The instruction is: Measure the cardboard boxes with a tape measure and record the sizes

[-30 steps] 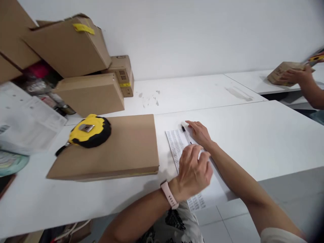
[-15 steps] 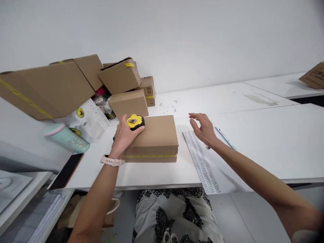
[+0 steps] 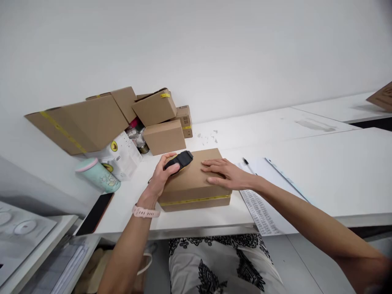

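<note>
A flat cardboard box (image 3: 192,188) with a yellow tape band lies on the white table (image 3: 321,163) in front of me. My left hand (image 3: 162,177), with a pink watch at the wrist, is closed around a black and yellow tape measure (image 3: 180,160) at the box's far left corner. My right hand (image 3: 225,173) lies open and flat on the box's top, fingers pointing left. A printed sheet (image 3: 260,208) and a pen (image 3: 246,162) lie just right of the box.
Several cardboard boxes (image 3: 92,120) are piled at the back left against the wall, with white packets (image 3: 121,155) and a mint tumbler (image 3: 98,175) lying beside them. A dark phone or tablet (image 3: 94,208) sits at the table's left edge. Another box (image 3: 382,96) is on the far right table.
My left hand has turned the tape measure so its black side shows. My right hand moved left from above the sheet and came down flat on the box. The view shifted slightly.
</note>
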